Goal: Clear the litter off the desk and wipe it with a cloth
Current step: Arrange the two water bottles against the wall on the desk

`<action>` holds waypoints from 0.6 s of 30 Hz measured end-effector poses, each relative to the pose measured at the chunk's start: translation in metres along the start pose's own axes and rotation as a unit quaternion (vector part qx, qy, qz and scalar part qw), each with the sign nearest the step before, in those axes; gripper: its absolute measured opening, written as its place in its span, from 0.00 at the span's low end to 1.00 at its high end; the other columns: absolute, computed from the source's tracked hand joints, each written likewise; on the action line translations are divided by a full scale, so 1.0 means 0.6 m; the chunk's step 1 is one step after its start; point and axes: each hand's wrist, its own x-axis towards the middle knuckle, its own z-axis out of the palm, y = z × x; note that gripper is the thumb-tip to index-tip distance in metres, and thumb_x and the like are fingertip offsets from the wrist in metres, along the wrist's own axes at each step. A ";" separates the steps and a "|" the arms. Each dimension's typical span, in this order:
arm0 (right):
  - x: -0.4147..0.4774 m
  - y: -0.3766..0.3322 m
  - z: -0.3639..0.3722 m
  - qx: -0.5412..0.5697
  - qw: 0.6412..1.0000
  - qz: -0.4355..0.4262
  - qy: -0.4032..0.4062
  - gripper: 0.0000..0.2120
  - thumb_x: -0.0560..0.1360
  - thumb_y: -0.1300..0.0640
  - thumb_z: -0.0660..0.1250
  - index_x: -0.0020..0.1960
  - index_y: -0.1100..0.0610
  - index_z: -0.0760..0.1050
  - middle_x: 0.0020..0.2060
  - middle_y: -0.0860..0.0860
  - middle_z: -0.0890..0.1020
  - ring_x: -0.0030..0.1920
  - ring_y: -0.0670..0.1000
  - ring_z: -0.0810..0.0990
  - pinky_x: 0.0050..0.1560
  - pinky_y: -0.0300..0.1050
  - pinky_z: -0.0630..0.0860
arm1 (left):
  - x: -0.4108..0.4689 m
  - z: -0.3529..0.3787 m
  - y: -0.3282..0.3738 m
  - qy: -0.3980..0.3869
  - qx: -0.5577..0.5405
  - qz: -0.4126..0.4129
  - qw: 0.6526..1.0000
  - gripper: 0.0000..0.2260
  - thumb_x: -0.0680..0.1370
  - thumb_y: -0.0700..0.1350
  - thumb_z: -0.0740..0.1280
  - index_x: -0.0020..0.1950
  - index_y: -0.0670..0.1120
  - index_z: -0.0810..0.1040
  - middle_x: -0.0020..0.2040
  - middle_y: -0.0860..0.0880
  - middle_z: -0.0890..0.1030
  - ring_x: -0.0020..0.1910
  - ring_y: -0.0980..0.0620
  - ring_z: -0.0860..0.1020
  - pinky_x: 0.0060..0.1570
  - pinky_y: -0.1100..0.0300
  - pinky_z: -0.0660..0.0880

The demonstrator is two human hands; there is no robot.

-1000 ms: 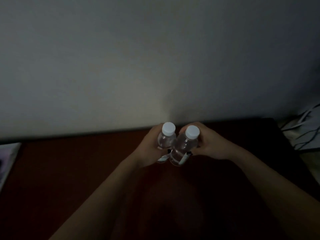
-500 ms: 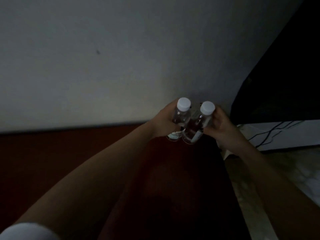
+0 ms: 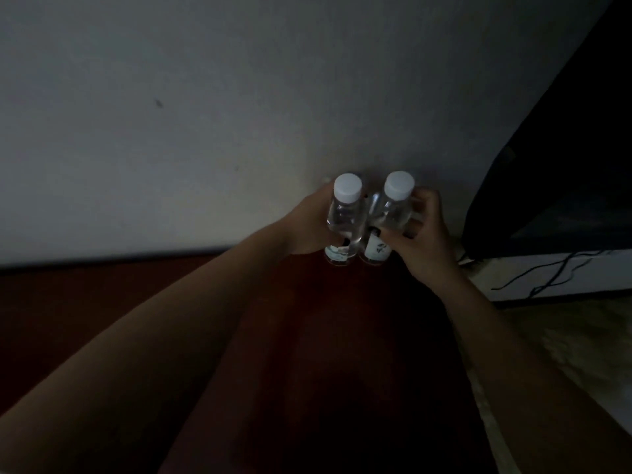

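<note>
Two small clear plastic bottles with white caps stand side by side at the back right corner of the dark reddish-brown desk (image 3: 102, 313). My left hand (image 3: 304, 227) grips the left bottle (image 3: 343, 217) around its body. My right hand (image 3: 424, 244) grips the right bottle (image 3: 393, 210) the same way. The bottles touch each other, and their bases are at the desk's back edge, close to the pale wall. The room is dim, so I cannot tell whether the bases rest on the desk.
A pale wall (image 3: 239, 114) rises right behind the desk. To the right stand a large dark object (image 3: 564, 165) and a white ledge with black cables (image 3: 547, 275). A light marbled floor (image 3: 564, 354) shows beyond the desk's right edge.
Both hands carried the two bottles rightward along the desk's back edge to its right corner. The view swung right, bringing the dark object, cables and floor into sight.
</note>
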 end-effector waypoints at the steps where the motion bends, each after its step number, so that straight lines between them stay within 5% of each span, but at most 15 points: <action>1: 0.004 -0.001 0.003 -0.006 1.000 0.000 0.005 0.31 0.67 0.57 0.75 0.51 0.27 0.62 0.53 0.32 0.75 0.56 0.40 0.77 0.50 0.38 0.75 | -0.003 0.003 -0.002 0.015 -0.004 -0.001 1.000 0.29 0.69 0.34 0.73 0.68 0.41 0.67 0.61 0.46 0.74 0.61 0.49 0.73 0.62 0.54 0.70; 5: 0.012 -0.005 -0.006 -0.011 0.999 0.005 -0.033 0.29 0.69 0.60 0.74 0.56 0.36 0.62 0.55 0.37 0.76 0.57 0.44 0.77 0.50 0.39 0.74 | -0.012 0.012 -0.006 0.068 0.002 0.006 0.998 0.32 0.68 0.36 0.74 0.70 0.44 0.65 0.63 0.48 0.73 0.62 0.53 0.72 0.56 0.68 0.66; 8: 0.011 -0.009 -0.016 -0.013 0.997 0.009 -0.075 0.28 0.70 0.65 0.72 0.60 0.46 0.61 0.61 0.47 0.74 0.59 0.48 0.75 0.50 0.37 0.74 | -0.018 0.019 -0.007 0.103 -0.004 0.013 0.995 0.33 0.68 0.38 0.76 0.69 0.44 0.66 0.63 0.47 0.74 0.62 0.52 0.73 0.57 0.65 0.67; 13: -0.004 -0.012 -0.016 0.010 0.995 0.001 -0.095 0.28 0.71 0.67 0.70 0.58 0.44 0.61 0.59 0.47 0.74 0.57 0.42 0.76 0.46 0.29 0.74 | -0.030 0.031 -0.006 0.132 -0.023 0.000 0.991 0.34 0.69 0.39 0.75 0.71 0.46 0.63 0.64 0.49 0.74 0.61 0.54 0.72 0.55 0.66 0.68; 18: -0.001 -0.004 -0.018 0.001 0.993 0.011 -0.114 0.29 0.72 0.65 0.70 0.61 0.39 0.61 0.62 0.46 0.74 0.62 0.43 0.74 0.51 0.34 0.74 | -0.040 0.038 -0.009 0.122 -0.046 -0.020 0.991 0.40 0.70 0.38 0.74 0.75 0.47 0.56 0.66 0.49 0.73 0.61 0.53 0.72 0.57 0.60 0.71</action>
